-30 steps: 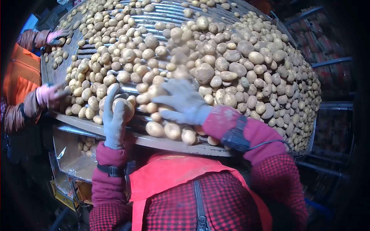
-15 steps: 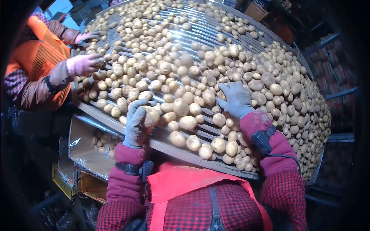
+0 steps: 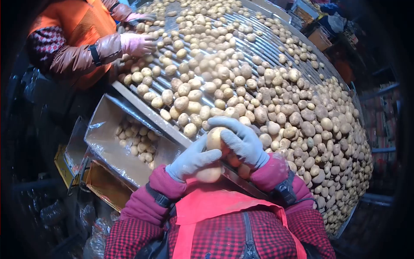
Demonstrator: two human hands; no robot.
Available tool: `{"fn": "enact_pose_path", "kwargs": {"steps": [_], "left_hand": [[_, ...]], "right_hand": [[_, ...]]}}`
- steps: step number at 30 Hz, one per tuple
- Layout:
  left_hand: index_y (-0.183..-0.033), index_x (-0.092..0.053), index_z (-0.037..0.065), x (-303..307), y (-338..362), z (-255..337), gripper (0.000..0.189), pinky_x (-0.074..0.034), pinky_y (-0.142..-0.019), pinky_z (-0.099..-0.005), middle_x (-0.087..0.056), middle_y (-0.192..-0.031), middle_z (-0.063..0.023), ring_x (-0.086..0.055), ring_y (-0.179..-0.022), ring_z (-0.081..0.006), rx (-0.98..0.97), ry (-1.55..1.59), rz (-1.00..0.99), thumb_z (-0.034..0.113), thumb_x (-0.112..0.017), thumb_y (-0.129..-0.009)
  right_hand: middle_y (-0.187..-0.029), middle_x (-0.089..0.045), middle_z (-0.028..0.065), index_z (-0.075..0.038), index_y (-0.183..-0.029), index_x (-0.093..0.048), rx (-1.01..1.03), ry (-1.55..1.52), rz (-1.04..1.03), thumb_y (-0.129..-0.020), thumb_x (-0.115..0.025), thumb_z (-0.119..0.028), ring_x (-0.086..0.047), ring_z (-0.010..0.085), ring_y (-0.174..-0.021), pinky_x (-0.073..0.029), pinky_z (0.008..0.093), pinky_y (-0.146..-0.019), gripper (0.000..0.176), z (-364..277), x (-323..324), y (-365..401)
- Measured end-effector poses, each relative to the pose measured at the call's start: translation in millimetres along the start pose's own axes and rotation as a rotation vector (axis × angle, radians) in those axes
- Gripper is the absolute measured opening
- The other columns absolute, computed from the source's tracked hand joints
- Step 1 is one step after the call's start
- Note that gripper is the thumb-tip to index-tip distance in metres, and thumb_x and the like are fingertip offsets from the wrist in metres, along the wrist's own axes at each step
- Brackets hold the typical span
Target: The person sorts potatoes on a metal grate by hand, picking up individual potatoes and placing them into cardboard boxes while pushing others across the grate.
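Note:
My left hand [image 3: 193, 159], in a grey-blue glove, is close to my chest with its fingers curled round a potato [image 3: 209, 172]. My right hand [image 3: 243, 144], gloved alike, is bent over a larger potato [image 3: 215, 140] between the two hands. Other potatoes show beneath my right palm, partly hidden by it. Both hands are at the near edge of a slatted table [image 3: 148, 113] covered by many potatoes [image 3: 306, 129] of mixed size.
At the left a co-worker in an orange vest [image 3: 88, 26] has pink-gloved hands [image 3: 137, 44] on the potatoes. Below the table edge stands a lined carton [image 3: 103, 144] holding potatoes, with a yellow-brown crate [image 3: 105, 183] beside it.
My right hand has come back from the potato pile to meet my left hand near my chest. My left hand has moved right and down. The view has turned and shifted left.

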State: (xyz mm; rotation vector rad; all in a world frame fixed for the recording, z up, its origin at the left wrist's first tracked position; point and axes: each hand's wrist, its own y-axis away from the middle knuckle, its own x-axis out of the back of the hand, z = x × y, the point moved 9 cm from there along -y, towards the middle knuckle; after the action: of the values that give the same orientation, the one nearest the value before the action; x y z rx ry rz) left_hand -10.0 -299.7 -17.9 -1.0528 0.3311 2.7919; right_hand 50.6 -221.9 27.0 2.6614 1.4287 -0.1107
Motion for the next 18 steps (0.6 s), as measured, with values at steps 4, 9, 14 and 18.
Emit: {"fn": "enact_pose_path", "kwargs": {"steps": [4,9,14,18], "left_hand": [[-0.153,-0.038,0.003,23.4,40.2,-9.7,0.077,-0.043,-0.111,-0.0352,-0.054,-0.143,-0.0075,-0.053,-0.131,-0.0199,-0.063,0.055,0.141,0.031,-0.074,-0.092],[-0.150,-0.041,0.007,67.8,121.2,-20.1,0.078,-0.059,-0.090,-0.0416,-0.065,-0.127,-0.0157,-0.070,-0.104,-0.0301,-0.164,0.286,0.371,0.024,-0.081,-0.086],[-0.147,-0.043,0.006,173.5,311.0,-83.5,0.066,-0.064,-0.066,-0.0416,-0.068,-0.122,-0.0241,-0.075,-0.082,-0.0330,-0.431,0.159,1.028,0.041,-0.068,-0.098],[-0.129,-0.053,0.002,184.7,426.3,-72.5,0.045,-0.064,-0.073,-0.0339,-0.069,-0.120,-0.0168,-0.075,-0.087,-0.0224,-0.561,0.089,1.479,0.037,-0.063,-0.103]], "right_hand": [[-0.143,-0.059,0.0132,0.001,-0.145,-0.054,-0.097,-0.029,-0.220,-0.108,-0.053,-0.030,-0.052,0.0205,-0.134,-0.039,0.0369,-0.115,0.049,24.6,-47.3,-9.6],[-0.131,-0.062,0.0061,-0.003,-0.144,-0.056,-0.210,-0.032,-0.214,-0.106,-0.056,-0.024,-0.058,0.0141,-0.113,-0.047,0.0294,-0.100,0.043,41.5,-84.8,-16.0],[-0.122,-0.067,0.0086,0.001,-0.137,-0.060,-0.195,-0.145,-0.053,-0.106,-0.058,-0.023,-0.063,0.0162,-0.108,-0.052,0.0309,-0.092,0.039,64.1,-75.8,-21.1],[-0.122,-0.068,0.0097,0.002,-0.137,-0.060,-0.215,-0.206,-0.055,-0.107,-0.058,-0.019,-0.064,0.0178,-0.112,-0.052,0.0319,-0.096,0.037,71.6,-67.6,-16.8]]}}
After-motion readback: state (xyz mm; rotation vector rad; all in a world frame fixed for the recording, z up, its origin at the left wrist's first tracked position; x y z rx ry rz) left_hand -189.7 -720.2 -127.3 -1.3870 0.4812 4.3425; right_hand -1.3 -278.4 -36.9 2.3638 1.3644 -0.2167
